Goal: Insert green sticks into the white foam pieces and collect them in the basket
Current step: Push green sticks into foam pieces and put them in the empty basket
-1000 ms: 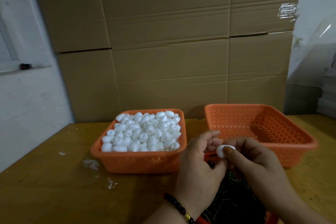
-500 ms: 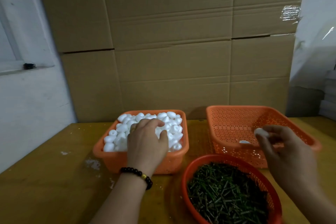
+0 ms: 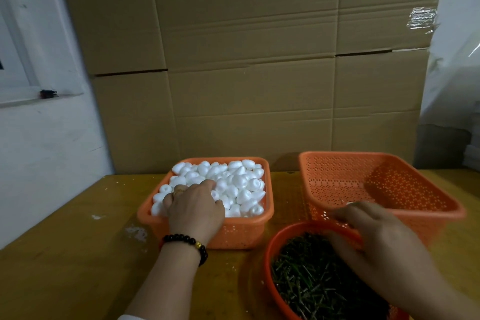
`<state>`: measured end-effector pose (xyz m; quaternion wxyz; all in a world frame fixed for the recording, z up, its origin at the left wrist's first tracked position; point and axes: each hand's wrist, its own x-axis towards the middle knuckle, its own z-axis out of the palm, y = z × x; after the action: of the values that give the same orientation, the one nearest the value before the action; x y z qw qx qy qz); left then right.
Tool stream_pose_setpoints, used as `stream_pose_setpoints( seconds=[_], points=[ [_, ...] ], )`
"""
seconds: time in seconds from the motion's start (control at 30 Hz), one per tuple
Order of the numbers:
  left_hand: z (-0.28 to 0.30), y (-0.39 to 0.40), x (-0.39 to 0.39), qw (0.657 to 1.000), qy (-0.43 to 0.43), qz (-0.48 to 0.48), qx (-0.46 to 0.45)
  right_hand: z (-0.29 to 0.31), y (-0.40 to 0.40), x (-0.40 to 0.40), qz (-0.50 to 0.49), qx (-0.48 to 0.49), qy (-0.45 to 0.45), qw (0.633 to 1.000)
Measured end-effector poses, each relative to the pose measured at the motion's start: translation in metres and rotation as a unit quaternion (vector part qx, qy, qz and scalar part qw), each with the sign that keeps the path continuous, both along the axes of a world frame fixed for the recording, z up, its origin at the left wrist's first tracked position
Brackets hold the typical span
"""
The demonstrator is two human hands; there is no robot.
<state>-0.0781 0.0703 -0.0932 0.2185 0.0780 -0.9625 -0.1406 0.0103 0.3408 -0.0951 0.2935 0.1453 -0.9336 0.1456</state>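
While the wooden table [image 3: 65, 267] runs across the whole view, its left part shows a few white flecks and smears near the wall. Right of these stands the square orange basket [image 3: 239, 234], heaped to the rim with white foam pieces [image 3: 233, 179]. The left hand [image 3: 194, 209] lies palm down on the near left part of that heap, fingers bent down among the pieces; whether they pinch one cannot be told, since the fingertips are hidden under the hand. A bracelet [image 3: 185, 241] of dark beads with one gold bead circles that wrist, which crosses the basket's near wall.

Further right and nearer the camera sits the round orange bowl [image 3: 270, 249], full of green sticks [image 3: 311, 286] lying in a loose tangle. The right hand [image 3: 376, 244] reaches over the bowl's far rim, blurred, its fingers curved down toward the sticks; the blur hides whether they grasp any.

Behind that hand stands the large orange basket [image 3: 337, 179] with perforated walls, tilted up at the back. One small white thing [image 3: 350, 203] shows on its floor just above the right hand's knuckles, too small to make out further. Stacked cardboard boxes [image 3: 246, 73] close off the scene behind both baskets.
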Motion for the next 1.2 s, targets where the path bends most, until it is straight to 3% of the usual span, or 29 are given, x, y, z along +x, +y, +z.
stream_pose_setpoints(
  seconds=[0.07,0.17,0.47,0.6,0.77,0.97,1.2],
  points=[
    [0.000,0.001,0.000,1.000,0.002,0.005,-0.003,-0.001,-0.008,0.002,0.014,0.065,-0.082,0.994],
    [0.000,0.002,-0.001,1.000,0.015,0.011,-0.006,-0.014,-0.011,-0.001,0.041,0.105,-0.132,0.985],
    [0.000,0.004,-0.001,0.996,0.080,-0.018,0.037,-0.016,-0.013,0.001,0.074,0.115,-0.138,0.981],
    [0.008,0.010,0.005,0.980,0.142,-0.069,0.123,-0.015,-0.014,0.001,0.072,0.122,-0.134,0.981],
    [0.012,0.014,0.009,0.953,0.135,-0.117,0.243,-0.015,-0.014,0.002,0.062,0.124,-0.124,0.983],
    [0.018,0.028,0.017,0.878,0.114,-0.234,0.403,-0.015,-0.016,0.001,0.040,0.098,-0.111,0.988],
    [0.022,0.052,0.029,0.667,-0.017,-0.316,0.675,-0.016,-0.015,-0.001,0.025,0.071,-0.091,0.993]
  ],
)
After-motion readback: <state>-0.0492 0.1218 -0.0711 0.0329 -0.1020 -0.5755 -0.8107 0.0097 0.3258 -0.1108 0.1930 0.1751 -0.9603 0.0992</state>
